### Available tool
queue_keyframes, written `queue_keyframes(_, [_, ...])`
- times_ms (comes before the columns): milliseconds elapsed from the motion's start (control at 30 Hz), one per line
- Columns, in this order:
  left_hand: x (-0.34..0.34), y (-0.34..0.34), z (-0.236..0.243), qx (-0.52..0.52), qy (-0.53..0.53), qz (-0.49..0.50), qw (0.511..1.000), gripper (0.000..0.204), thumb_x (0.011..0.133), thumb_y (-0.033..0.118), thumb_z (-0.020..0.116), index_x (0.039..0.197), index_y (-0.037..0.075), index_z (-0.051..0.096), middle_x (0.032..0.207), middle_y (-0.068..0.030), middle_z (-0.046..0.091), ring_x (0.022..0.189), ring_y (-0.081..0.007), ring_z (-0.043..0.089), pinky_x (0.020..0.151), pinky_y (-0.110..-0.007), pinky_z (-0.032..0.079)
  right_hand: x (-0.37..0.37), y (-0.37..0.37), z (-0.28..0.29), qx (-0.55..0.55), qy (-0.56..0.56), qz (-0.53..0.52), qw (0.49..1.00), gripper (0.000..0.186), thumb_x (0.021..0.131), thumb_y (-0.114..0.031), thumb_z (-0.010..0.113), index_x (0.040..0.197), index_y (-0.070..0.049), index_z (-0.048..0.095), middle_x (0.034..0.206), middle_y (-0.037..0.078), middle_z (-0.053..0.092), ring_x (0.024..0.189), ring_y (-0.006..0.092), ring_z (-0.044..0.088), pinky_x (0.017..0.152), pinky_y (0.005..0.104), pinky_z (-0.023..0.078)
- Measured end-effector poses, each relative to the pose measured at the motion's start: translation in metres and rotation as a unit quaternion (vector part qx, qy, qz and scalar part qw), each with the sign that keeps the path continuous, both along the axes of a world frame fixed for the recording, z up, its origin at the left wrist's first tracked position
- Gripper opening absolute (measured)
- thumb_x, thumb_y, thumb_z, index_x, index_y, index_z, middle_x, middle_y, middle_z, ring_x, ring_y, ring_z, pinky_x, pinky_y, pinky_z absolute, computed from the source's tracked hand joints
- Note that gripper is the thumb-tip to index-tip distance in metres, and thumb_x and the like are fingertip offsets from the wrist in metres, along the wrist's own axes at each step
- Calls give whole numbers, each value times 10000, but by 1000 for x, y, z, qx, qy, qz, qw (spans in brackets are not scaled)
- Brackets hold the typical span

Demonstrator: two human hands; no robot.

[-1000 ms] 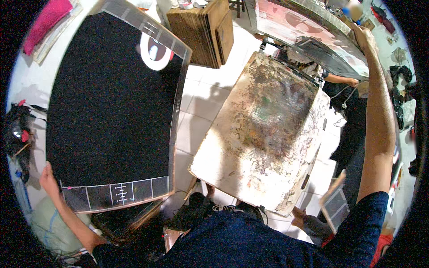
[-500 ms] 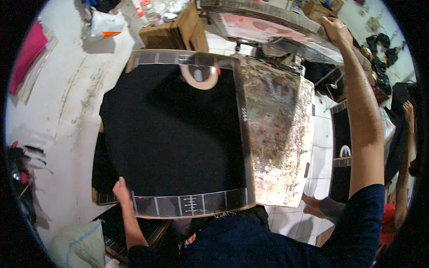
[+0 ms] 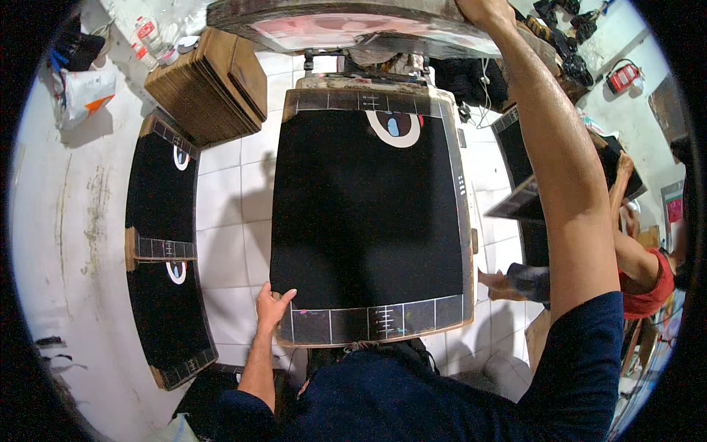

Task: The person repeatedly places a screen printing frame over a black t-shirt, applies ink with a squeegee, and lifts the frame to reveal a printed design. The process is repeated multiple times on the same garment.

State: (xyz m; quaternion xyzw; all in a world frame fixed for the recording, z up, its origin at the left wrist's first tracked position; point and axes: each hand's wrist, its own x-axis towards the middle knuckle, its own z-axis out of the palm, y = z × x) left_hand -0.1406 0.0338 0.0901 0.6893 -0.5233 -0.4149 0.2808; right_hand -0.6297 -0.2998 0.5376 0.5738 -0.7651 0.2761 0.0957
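A flat board [image 3: 346, 328] with dark, white-ruled end strips lies in front of me on the press bed. Black cloth [image 3: 361, 214] covers it, and a white ring print with a blue patch [image 3: 398, 131] shows near its far edge. My left hand [image 3: 272, 306] grips the board's near left corner, thumb on top. At the far side, the raised screen-printing frame [image 3: 250, 18] stands tilted up, its underside pinkish. My right hand [image 3: 487, 10] is closed on that frame's right part; its fingertips are partly cut off by the picture's edge.
More cloth-covered boards [image 3: 163, 191] line the left wall. Beyond them stands a stack of brown boards [image 3: 213, 88]. On the right, a person in red [image 3: 648, 283] handles another dark board [image 3: 519, 197]. White tiles [image 3: 228, 221] show between the boards. A fire extinguisher [image 3: 624, 76] hangs at the right.
The board, held left of the paint-stained press bed before, now lies over it and hides most of it. My left hand stays at its corner; my right hand still holds the raised frame.
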Motion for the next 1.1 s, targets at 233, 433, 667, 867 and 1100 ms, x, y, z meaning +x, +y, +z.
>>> queue_keyframes(233, [-11, -24, 27, 96, -125, -18, 987, 566, 777, 385, 872, 1100, -6, 620, 1002, -212, 728, 963, -434, 685, 864, -487, 528, -2, -15, 19, 9, -12, 22, 1000, 450, 864, -482, 546, 1016, -129, 781, 1040, 184, 755, 1048, 350, 706, 923, 452, 519])
queue_keyframes(433, [-19, -33, 40, 106, -208, -28, 972, 641, 769, 451, 869, 1073, -35, 582, 973, -290, 695, 964, -508, 656, 847, -545, 512, -6, -36, 29, 13, -5, -11, 1000, 549, 830, -501, 565, 1000, -21, 771, 1044, 255, 740, 1045, 397, 707, 907, 467, 532])
queue_keyframes(667, [-23, -46, 45, 63, -209, -31, 975, 630, 775, 451, 866, 1036, -42, 572, 939, -283, 693, 936, -499, 663, 842, -539, 515, -23, -65, 35, -5, 16, -6, 1000, 595, 814, -509, 585, 971, 37, 764, 1005, 285, 734, 997, 419, 713, 868, 465, 545])
queue_keyframes(867, [-23, -49, 46, 92, -216, -23, 972, 663, 751, 450, 883, 1071, -9, 527, 924, -236, 695, 911, -458, 679, 824, -524, 520, -34, -86, 22, -22, -13, 37, 999, 515, 830, -513, 583, 770, -33, 762, 754, 191, 730, 796, 318, 731, 761, 414, 557])
queue_keyframes(1100, [-21, -52, 18, 68, -234, -49, 969, 689, 703, 455, 920, 1019, 15, 493, 1095, -239, 631, 1070, -419, 625, 844, -500, 500, -16, -55, 37, -25, 42, -29, 998, 524, 904, -515, 544, 909, -43, 772, 878, 142, 772, 790, 280, 745, 751, 412, 566])
